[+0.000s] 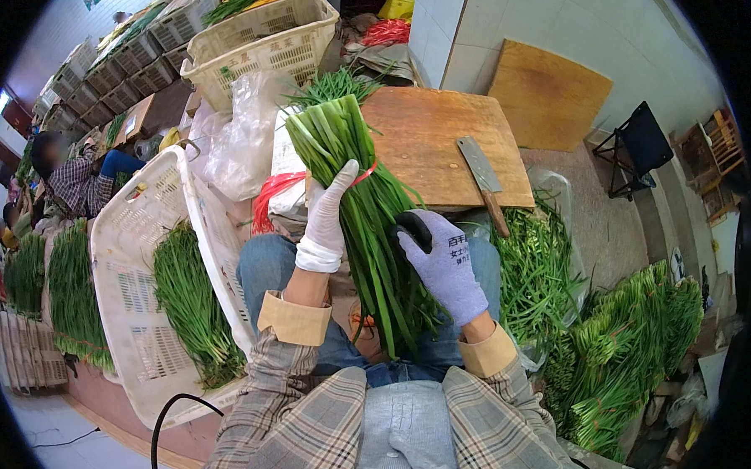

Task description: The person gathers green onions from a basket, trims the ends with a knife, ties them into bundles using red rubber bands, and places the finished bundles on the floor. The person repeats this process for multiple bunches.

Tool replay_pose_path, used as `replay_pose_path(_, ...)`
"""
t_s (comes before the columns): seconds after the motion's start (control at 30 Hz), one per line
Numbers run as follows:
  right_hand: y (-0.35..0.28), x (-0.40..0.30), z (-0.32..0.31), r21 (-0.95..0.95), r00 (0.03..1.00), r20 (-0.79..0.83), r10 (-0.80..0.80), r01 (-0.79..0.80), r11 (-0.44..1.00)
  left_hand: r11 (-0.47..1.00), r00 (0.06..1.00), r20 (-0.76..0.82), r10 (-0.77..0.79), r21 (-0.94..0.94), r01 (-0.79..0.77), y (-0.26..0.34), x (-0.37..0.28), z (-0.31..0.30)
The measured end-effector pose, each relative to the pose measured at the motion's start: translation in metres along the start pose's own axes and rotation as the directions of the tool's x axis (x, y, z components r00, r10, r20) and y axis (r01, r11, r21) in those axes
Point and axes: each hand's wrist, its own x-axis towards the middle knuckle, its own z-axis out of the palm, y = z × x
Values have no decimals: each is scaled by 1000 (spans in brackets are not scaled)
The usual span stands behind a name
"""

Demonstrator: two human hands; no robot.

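Note:
My left hand (331, 217), in a white glove, grips a bundle of garlic chives (375, 234) near its cut white-green ends. A red tie (364, 172) circles the bundle beside my thumb. The stalk ends tilt up and away, and the dark leaves hang down between my knees. My right hand (443, 256), in a lavender glove with a black palm, lies at the right side of the leaves. Its thumb and forefinger are apart; the other fingers are partly hidden. Beyond my hands, a cleaver (480, 170) with a wooden handle lies on a wooden cutting board (430, 136).
A white plastic crate (113, 261) at left holds loose chives (193, 302). Red plastic strips (275, 195) hang by the board's left side. Chive trimmings (531, 266) and stacked bundles (628, 352) lie at right. A folding stool (640, 145) stands farther off. Another person (79, 174) sits at far left.

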Motion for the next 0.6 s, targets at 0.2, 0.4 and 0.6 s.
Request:
replay_pose_path(0.2, -16, -1, -6, -218, 996, 36, -81, 87, 972, 1000, 999, -29, 26, 3, -26, 2, -1, 3)
replay_pose_path(0.4, -18, -10, -7, -114, 998, 45, -40, 45, 992, 984, 995, -35, 96, 153, -90, -8, 4, -6)
replay_pose_path(0.6, -12, -14, -6, 43, 996, 76, 52, -55, 998, 987, 998, -41, 51, 154, -44, -5, 0, 2)
